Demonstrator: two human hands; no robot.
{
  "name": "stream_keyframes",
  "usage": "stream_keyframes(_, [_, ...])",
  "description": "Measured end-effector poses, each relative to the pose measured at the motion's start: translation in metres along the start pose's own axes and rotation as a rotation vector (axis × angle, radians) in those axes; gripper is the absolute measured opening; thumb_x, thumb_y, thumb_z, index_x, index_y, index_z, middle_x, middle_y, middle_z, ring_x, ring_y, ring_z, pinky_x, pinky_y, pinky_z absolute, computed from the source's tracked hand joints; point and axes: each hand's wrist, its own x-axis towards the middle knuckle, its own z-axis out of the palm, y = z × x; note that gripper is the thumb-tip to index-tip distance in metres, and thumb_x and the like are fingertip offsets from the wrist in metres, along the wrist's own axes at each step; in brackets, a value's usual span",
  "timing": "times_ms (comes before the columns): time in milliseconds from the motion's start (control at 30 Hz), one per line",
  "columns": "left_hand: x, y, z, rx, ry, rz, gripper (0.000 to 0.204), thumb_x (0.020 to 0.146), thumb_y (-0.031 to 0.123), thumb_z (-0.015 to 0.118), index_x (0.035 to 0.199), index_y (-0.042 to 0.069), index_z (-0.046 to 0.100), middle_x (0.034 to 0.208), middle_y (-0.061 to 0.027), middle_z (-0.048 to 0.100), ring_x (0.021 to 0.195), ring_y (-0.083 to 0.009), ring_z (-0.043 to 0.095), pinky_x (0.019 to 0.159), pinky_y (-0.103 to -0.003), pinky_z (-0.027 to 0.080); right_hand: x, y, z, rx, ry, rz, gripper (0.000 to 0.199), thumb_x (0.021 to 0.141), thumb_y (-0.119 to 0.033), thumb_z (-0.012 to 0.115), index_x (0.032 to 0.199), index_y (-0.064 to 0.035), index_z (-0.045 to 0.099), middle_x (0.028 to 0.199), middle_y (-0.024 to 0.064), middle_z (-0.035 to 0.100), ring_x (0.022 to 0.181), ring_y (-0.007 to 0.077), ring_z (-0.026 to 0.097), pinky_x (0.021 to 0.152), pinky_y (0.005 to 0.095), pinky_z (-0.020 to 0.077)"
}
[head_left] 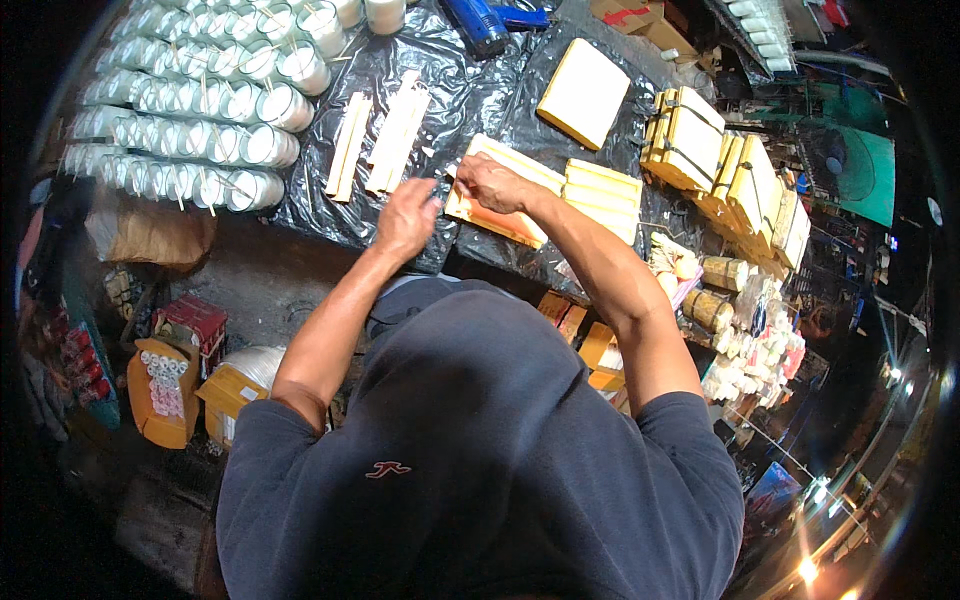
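Yellow block (500,222): in front of you on the table, grooved along its upper face, with your right hand over its far left corner.
Right hand (490,182): fingers bent and drawn together at that corner of the yellow block; you hide the fingertips, so I cannot tell whether they grasp its edge or something thin.
Left hand (408,215): just left of the yellow block, fingers loosely curled (and a little blurred); whether anything sits between them, I cannot tell.
Pale strips (398,140): two narrow sets lying side by side, left of the yellow block, beyond your left hand.
Ridged block (602,200): just right of the yellow block, its face lined with parallel ridges.
Smooth block (585,93): lying flat beyond the yellow block, to its right.
Strapped blocks (690,138): well right of the yellow block, bound with dark bands.
Glass jars (238,100): well left of the yellow block, in rows, filled with white, thin sticks across some.
Black sheet (480,95): wrinkled and shiny, under the yellow block.
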Motion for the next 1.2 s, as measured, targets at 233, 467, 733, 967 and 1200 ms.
stream_keyframes(233, [-0.009, -0.024, 0.057, -0.060, -0.119, -0.028, 0.026, 0.090, 0.006, 0.070, 0.116, 0.001, 0.073, 0.106, -0.0203, 0.072, 0.102, -0.0400, 0.069, 0.092, -0.046, 0.055, -0.015, -0.014, -0.009, 0.271, 0.096, 0.014, 0.011, 0.093, -0.009, 0.068, 0.094, -0.0051, 0.058, 0.096, 0.0137, 0.065, 0.094, 0.0341, 0.063, 0.086, 0.0447, 0.0493])
stream_keyframes(467, [-0.003, 0.034, 0.015, -0.433, -0.475, -0.123, 0.102, 0.069, 0.033, 0.089, 0.154, 0.001, 0.043, 0.145, -0.0194, 0.057, 0.143, -0.0323, 0.050, 0.122, -0.041, 0.036, -0.037, -0.060, -0.056, 1.066, 0.138, 0.020, 0.013, 0.111, -0.008, 0.052, 0.098, -0.0059, 0.052, 0.110, 0.0144, 0.070, 0.102, 0.0234, 0.070, 0.093, 0.0365, 0.0562])
stream_keyframes(733, [0.031, 0.046, -0.040, -0.233, -0.093, -0.377, 0.085, 0.078, 0.013, 0.082, 0.152, 0.004, 0.043, 0.115, -0.0224, 0.072, 0.106, -0.0335, 0.073, 0.092, -0.044, 0.058, 0.015, -0.087, -0.057, 1.728, 0.602, 0.200, 0.021, 0.110, -0.025, 0.061, 0.124, -0.0103, 0.058, 0.122, 0.0113, 0.070, 0.111, 0.0224, 0.069, 0.093, 0.0409, 0.0597])
stream_keyframes(967, [0.081, -0.050, -0.092, 0.437, -0.074, -0.550, 0.060, 0.086, 0.027, 0.080, 0.128, -0.010, 0.060, 0.115, -0.0348, 0.071, 0.108, -0.0492, 0.070, 0.095, -0.054, 0.056, -0.035, -0.058, 0.021, 1.541, 0.442, 0.531, 0.018, 0.109, -0.024, 0.063, 0.116, -0.0075, 0.066, 0.104, 0.0024, 0.072, 0.094, 0.0131, 0.068, 0.082, 0.0312, 0.0537])
stream_keyframes(1200, [0.084, -0.070, -0.056, 0.609, -0.023, -0.536, 0.101, 0.082, 0.063, 0.079, 0.148, -0.007, 0.048, 0.148, -0.0326, 0.052, 0.139, -0.0481, 0.047, 0.111, -0.064, 0.042, -0.149, -0.058, 0.069, 1.382, 0.638, 0.750, 0.015, 0.106, -0.019, 0.067, 0.113, -0.0054, 0.069, 0.101, 0.0026, 0.072, 0.090, 0.0116, 0.068, 0.082, 0.0291, 0.0555])
